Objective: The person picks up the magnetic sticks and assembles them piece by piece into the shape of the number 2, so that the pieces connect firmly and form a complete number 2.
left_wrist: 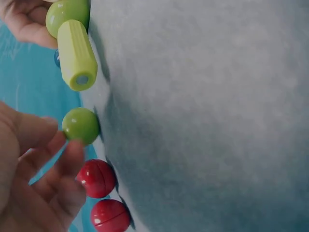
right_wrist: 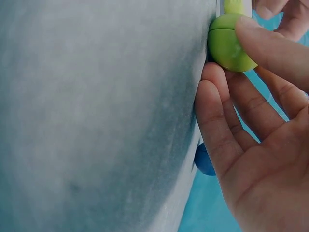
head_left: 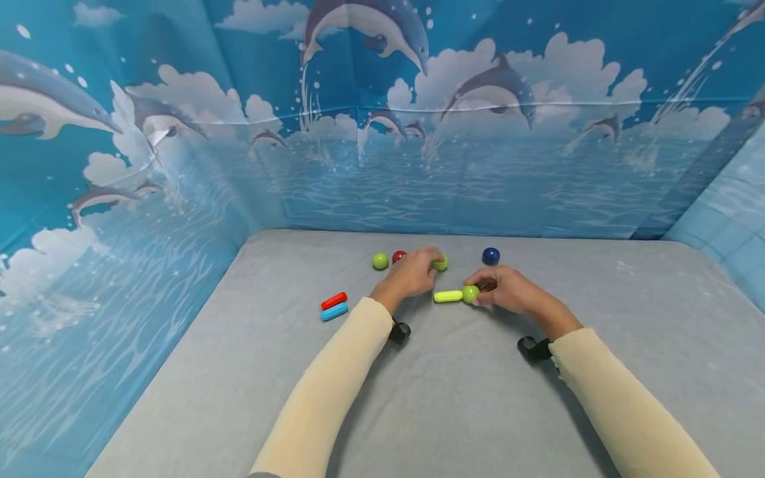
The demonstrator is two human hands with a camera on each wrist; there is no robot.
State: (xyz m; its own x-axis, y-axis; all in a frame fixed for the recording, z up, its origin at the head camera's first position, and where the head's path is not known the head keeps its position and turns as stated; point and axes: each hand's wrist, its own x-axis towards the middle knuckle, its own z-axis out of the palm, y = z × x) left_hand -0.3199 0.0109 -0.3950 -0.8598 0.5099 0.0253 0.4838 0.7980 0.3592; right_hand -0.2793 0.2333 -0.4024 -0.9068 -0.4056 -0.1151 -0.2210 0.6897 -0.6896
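Note:
My right hand (head_left: 508, 289) pinches a glossy green ball (head_left: 471, 294) between thumb and fingers. One end of a yellow-green ridged stick (head_left: 448, 296) meets this ball. In the left wrist view, the stick's free end (left_wrist: 83, 80) shows a small grey disc. My left hand (head_left: 412, 272) is at a second green ball (left_wrist: 80, 125), with thumb and bent fingers apart near its side. One fingertip there is blurred, and a firm hold does not show. Just past the left fingers sit two red balls, one (left_wrist: 97, 179) nearer that hand and another (left_wrist: 111, 216) below it.
Another green ball (head_left: 380, 261) lies left of the left hand. A dark blue ball (head_left: 491, 256) sits behind the right hand. Red (head_left: 334, 301) and blue (head_left: 335, 312) sticks lie side by side at left. A dolphin-print curtain (head_left: 370, 179) backs the grey-covered table (head_left: 454, 398).

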